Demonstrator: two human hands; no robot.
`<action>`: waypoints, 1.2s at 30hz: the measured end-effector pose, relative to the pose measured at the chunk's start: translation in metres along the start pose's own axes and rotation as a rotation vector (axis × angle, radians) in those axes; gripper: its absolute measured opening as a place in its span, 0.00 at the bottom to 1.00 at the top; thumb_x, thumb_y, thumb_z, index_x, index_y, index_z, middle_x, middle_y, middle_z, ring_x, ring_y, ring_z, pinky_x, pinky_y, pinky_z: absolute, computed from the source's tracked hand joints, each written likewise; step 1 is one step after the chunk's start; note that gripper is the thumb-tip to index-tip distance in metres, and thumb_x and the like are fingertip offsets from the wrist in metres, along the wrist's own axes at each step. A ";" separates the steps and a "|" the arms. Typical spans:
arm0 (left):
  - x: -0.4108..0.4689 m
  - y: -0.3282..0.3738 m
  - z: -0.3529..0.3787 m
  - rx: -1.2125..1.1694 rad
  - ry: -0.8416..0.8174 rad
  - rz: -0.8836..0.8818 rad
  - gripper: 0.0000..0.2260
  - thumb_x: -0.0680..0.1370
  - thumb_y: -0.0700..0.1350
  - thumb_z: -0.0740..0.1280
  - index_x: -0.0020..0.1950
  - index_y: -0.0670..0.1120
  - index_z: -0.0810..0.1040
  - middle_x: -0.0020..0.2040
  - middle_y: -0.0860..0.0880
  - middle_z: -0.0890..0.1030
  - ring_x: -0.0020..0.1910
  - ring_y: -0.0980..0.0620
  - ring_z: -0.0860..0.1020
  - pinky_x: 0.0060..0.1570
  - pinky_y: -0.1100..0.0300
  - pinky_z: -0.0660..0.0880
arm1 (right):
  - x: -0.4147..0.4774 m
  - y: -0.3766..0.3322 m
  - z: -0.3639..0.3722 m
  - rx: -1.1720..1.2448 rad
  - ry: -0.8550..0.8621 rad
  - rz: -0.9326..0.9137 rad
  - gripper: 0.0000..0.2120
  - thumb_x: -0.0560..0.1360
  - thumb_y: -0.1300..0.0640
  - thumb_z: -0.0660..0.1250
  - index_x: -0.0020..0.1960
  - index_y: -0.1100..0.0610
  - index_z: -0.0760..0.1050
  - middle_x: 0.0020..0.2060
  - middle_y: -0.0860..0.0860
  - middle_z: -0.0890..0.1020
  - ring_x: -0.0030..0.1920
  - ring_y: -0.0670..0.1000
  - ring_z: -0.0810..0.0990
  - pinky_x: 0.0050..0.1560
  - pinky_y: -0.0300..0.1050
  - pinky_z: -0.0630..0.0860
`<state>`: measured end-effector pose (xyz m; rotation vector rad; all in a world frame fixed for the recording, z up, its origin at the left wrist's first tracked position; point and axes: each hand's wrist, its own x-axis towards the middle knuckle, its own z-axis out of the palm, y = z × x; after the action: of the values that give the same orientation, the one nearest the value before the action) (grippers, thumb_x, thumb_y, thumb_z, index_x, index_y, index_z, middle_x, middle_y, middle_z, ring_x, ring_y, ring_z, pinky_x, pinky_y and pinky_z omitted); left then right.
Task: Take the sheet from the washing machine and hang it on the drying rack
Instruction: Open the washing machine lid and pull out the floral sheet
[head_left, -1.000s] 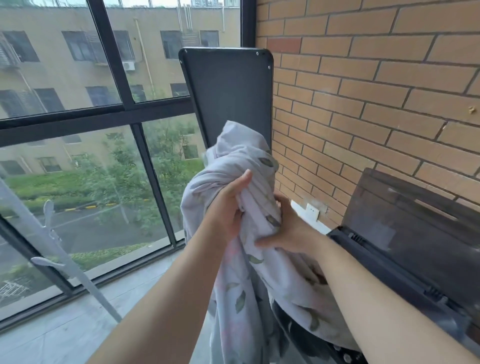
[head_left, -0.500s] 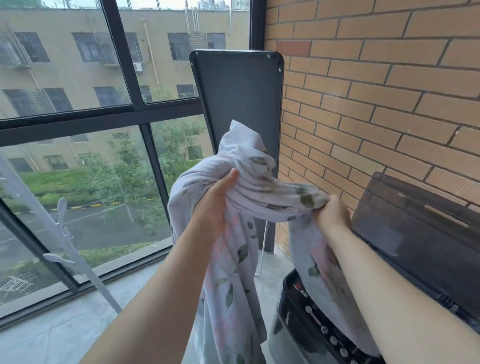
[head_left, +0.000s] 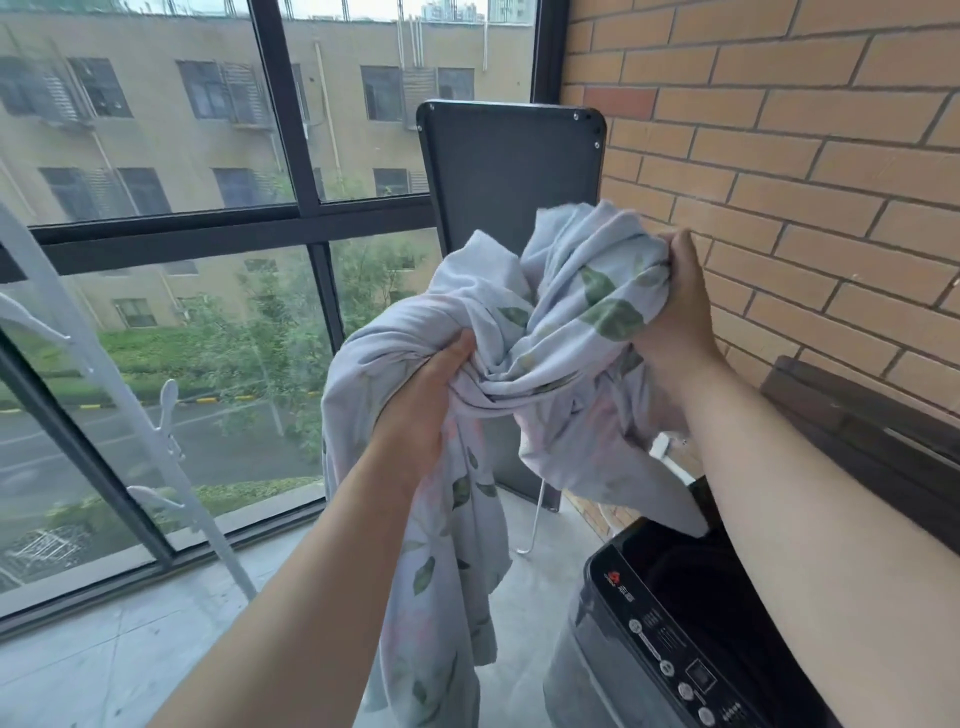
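A pale lilac sheet (head_left: 550, 332) printed with green leaves is bunched up in the air in front of me. My left hand (head_left: 426, 400) grips a twisted fold low on its left side. Higher up, my right hand (head_left: 680, 306) clutches another bunch near the brick wall. A long tail of the sheet hangs down past my left forearm, clear of the washing machine (head_left: 670, 639), whose dark top opening sits at the lower right with its lid (head_left: 872, 431) raised. A white drying rack (head_left: 130, 415) leans at the far left.
A dark upright panel (head_left: 509, 171) stands in the corner behind the sheet. The brick wall (head_left: 779, 156) runs along the right. Large black-framed windows (head_left: 291, 218) fill the left. A grey concrete floor (head_left: 130, 649) stretches between the rack and the machine.
My right hand has risen and moved away from my left, lifting its bunch of sheet. The sheet's end has come out of the washing machine. The view has shifted, showing the open tub.
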<state>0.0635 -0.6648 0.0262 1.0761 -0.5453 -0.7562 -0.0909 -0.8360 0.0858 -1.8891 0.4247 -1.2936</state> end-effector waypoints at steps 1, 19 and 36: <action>-0.002 0.002 -0.003 -0.004 -0.002 0.018 0.18 0.78 0.49 0.71 0.66 0.44 0.80 0.62 0.46 0.83 0.62 0.48 0.81 0.69 0.48 0.72 | -0.004 0.017 0.001 -0.020 -0.037 0.104 0.18 0.72 0.62 0.74 0.51 0.54 0.66 0.45 0.45 0.75 0.43 0.44 0.73 0.43 0.41 0.74; -0.005 -0.041 0.064 0.198 0.007 -0.330 0.24 0.72 0.61 0.75 0.64 0.54 0.75 0.61 0.56 0.79 0.58 0.53 0.76 0.62 0.54 0.67 | -0.098 0.059 -0.007 -0.584 -0.799 0.682 0.18 0.73 0.63 0.67 0.62 0.61 0.78 0.57 0.55 0.83 0.59 0.56 0.80 0.62 0.54 0.78; -0.009 -0.131 0.216 0.353 -0.178 -0.414 0.35 0.65 0.68 0.75 0.68 0.57 0.76 0.62 0.53 0.81 0.62 0.49 0.77 0.66 0.44 0.71 | -0.089 0.122 -0.192 -1.114 -0.191 0.886 0.19 0.78 0.61 0.62 0.69 0.60 0.72 0.68 0.57 0.72 0.66 0.60 0.72 0.63 0.55 0.74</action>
<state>-0.1348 -0.8175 -0.0109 1.4836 -0.6311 -1.1542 -0.2810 -0.9350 -0.0314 -2.1373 1.8924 -0.2111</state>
